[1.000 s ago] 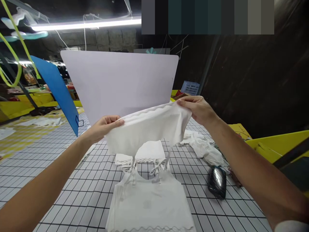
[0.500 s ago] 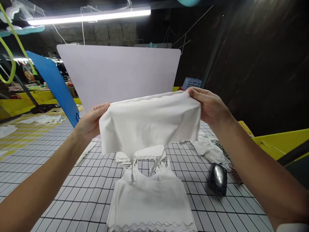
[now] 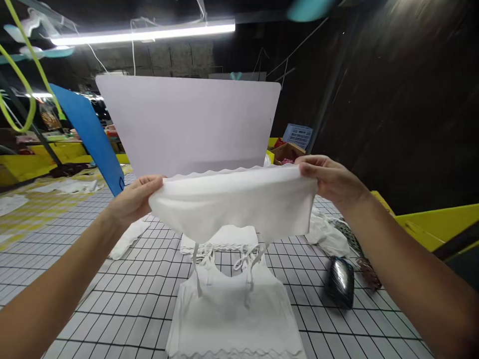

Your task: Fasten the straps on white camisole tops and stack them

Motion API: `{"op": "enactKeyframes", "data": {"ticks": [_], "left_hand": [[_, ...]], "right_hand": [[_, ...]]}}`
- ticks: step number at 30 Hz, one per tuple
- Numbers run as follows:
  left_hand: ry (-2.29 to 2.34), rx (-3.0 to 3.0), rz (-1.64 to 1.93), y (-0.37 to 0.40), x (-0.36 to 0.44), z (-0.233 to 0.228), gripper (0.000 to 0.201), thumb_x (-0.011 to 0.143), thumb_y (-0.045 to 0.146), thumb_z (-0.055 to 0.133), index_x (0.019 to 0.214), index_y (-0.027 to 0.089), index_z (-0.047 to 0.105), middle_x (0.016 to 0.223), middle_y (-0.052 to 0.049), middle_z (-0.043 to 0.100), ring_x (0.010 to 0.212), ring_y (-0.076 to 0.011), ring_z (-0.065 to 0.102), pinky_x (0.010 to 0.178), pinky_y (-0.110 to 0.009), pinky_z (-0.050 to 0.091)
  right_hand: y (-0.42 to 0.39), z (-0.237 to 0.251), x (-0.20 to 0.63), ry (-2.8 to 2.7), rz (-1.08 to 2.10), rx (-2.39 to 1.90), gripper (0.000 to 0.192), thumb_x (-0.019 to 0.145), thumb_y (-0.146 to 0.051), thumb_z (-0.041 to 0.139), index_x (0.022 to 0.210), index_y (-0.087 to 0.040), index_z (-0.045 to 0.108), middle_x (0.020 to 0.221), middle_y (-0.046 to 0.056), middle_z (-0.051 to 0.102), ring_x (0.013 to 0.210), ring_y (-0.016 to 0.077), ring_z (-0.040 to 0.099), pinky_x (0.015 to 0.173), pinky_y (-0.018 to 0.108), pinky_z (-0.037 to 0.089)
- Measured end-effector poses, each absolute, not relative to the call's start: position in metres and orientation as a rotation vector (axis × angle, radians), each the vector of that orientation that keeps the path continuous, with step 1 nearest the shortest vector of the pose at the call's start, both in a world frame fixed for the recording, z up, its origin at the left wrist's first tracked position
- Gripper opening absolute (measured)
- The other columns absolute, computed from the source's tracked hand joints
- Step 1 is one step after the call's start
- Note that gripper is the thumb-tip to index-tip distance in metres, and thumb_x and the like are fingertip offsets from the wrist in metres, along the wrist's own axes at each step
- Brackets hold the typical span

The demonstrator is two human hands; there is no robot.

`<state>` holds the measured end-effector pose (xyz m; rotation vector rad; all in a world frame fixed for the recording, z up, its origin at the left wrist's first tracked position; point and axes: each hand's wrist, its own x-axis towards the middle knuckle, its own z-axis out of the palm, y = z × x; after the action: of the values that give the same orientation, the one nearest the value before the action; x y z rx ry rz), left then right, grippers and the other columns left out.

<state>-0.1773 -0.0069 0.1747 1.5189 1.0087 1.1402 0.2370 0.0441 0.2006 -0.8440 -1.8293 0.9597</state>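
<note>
A white camisole top [image 3: 232, 202] with a wavy hem hangs upside down between my hands, stretched wide, its thin straps dangling. My left hand [image 3: 136, 198] pinches one end of the hem. At the other end, my right hand [image 3: 329, 178] grips the hem between thumb and fingers. Directly below lies a stack of similar white camisoles [image 3: 235, 309] with scalloped hems toward me; the hanging straps overlap its upper part, and I cannot tell whether they touch it. Behind that stack, another folded white garment [image 3: 234, 235] is partly hidden by the held top.
A white board [image 3: 190, 124] stands at the back, with a blue panel [image 3: 88, 134] to its left. On the grid-patterned tabletop [image 3: 127, 294], a shiny black object [image 3: 340, 282] and crumpled white cloth [image 3: 327, 234] lie at right. More white cloth [image 3: 129, 239] lies at left.
Both hands have lowered the camisole somewhat, and its hem now sits more level. A cardboard box behind my right hand has come into view.
</note>
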Motion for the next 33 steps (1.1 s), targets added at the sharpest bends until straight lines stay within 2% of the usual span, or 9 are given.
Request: {"op": "enactKeyframes", "data": {"ticks": [3, 6, 11, 16, 19, 24, 26, 29, 33], "left_hand": [[1.093, 1.674, 0.981, -0.007, -0.185, 0.189, 0.045, 0.056, 0.057, 0.088, 0.068, 0.02, 0.065, 0.063, -0.002, 0.065, 0.051, -0.0153, 0.059, 0.046, -0.025, 0.049], [1.275, 1.974, 0.909, 0.006, -0.19, 0.199, 0.039, 0.065, 0.057, 0.082, 0.075, 0.021, 0.07, 0.079, -0.005, 0.072, 0.072, -0.022, 0.067, 0.064, -0.031, 0.055], [1.709, 2.589, 1.096, 0.041, -0.184, 0.214, 0.035, 0.075, 0.055, 0.074, 0.076, 0.02, 0.072, 0.087, -0.004, 0.072, 0.098, -0.0257, 0.062, 0.103, -0.047, 0.04], [1.953, 2.753, 1.356, 0.046, -0.165, 0.241, 0.035, 0.091, 0.039, 0.065, 0.115, 0.014, 0.069, 0.102, -0.001, 0.073, 0.116, -0.0221, 0.051, 0.116, -0.055, 0.02], [2.069, 2.792, 1.337, 0.039, -0.162, 0.238, 0.032, 0.09, 0.036, 0.065, 0.114, 0.015, 0.071, 0.106, -0.003, 0.071, 0.122, -0.0242, 0.051, 0.116, -0.058, 0.019], [1.899, 2.76, 1.3, 0.011, -0.173, 0.146, 0.03, 0.093, 0.044, 0.06, 0.095, 0.018, 0.074, 0.116, -0.01, 0.06, 0.116, -0.0265, 0.054, 0.099, -0.049, 0.047], [1.744, 2.637, 1.233, -0.006, -0.176, 0.087, 0.029, 0.092, 0.044, 0.06, 0.089, 0.018, 0.071, 0.12, -0.01, 0.06, 0.094, -0.02, 0.061, 0.081, -0.039, 0.056], [1.599, 2.336, 1.044, -0.031, -0.175, 0.005, 0.026, 0.093, 0.04, 0.054, 0.091, 0.019, 0.069, 0.099, -0.007, 0.072, 0.072, -0.0165, 0.066, 0.062, -0.031, 0.058], [1.621, 2.161, 1.046, -0.06, -0.167, -0.045, 0.017, 0.09, 0.033, 0.058, 0.091, 0.021, 0.069, 0.087, -0.004, 0.075, 0.074, -0.0193, 0.072, 0.07, -0.032, 0.062]], "right_hand": [[0.044, 0.211, 0.243, -1.92, 0.885, -0.859, 0.044, 0.067, -0.06, 0.083, 0.076, -0.019, 0.071, 0.07, 0.003, 0.063, 0.063, 0.014, 0.056, 0.054, 0.028, 0.042], [0.061, 0.213, 0.247, -2.141, 0.731, -0.91, 0.043, 0.069, -0.06, 0.081, 0.076, -0.018, 0.074, 0.073, 0.004, 0.067, 0.069, 0.0156, 0.059, 0.061, 0.029, 0.044], [0.101, 0.214, 0.249, -2.441, 0.028, -1.032, 0.034, 0.08, -0.051, 0.075, 0.079, -0.017, 0.078, 0.076, 0.005, 0.069, 0.08, 0.0182, 0.06, 0.075, 0.033, 0.045], [0.096, 0.236, 0.242, -2.118, -0.641, -1.018, 0.028, 0.091, -0.04, 0.068, 0.09, -0.013, 0.078, 0.091, 0.012, 0.072, 0.104, 0.0247, 0.057, 0.104, 0.059, 0.032], [0.079, 0.232, 0.241, -2.133, -0.748, -0.912, 0.031, 0.094, -0.046, 0.061, 0.087, -0.019, 0.076, 0.09, 0.007, 0.073, 0.114, 0.0299, 0.057, 0.11, 0.068, 0.024], [0.05, 0.138, 0.249, -2.304, -0.566, -0.825, 0.006, 0.092, -0.031, 0.069, 0.091, -0.03, 0.074, 0.091, 0.005, 0.074, 0.103, 0.0289, 0.059, 0.111, 0.068, 0.03], [0.037, 0.081, 0.25, -2.368, -0.382, -0.798, 0.007, 0.093, -0.026, 0.068, 0.089, -0.028, 0.074, 0.089, 0.003, 0.075, 0.097, 0.0274, 0.06, 0.106, 0.067, 0.034], [0.017, 0.006, 0.25, -2.476, -0.177, -0.855, 0.01, 0.093, -0.02, 0.065, 0.088, -0.024, 0.073, 0.087, 0.004, 0.075, 0.093, 0.0264, 0.059, 0.096, 0.064, 0.042], [-0.003, -0.034, 0.253, -2.476, -0.04, -0.953, 0.013, 0.091, -0.017, 0.064, 0.08, -0.019, 0.071, 0.098, 0.009, 0.071, 0.093, 0.0266, 0.06, 0.09, 0.06, 0.046]]}}
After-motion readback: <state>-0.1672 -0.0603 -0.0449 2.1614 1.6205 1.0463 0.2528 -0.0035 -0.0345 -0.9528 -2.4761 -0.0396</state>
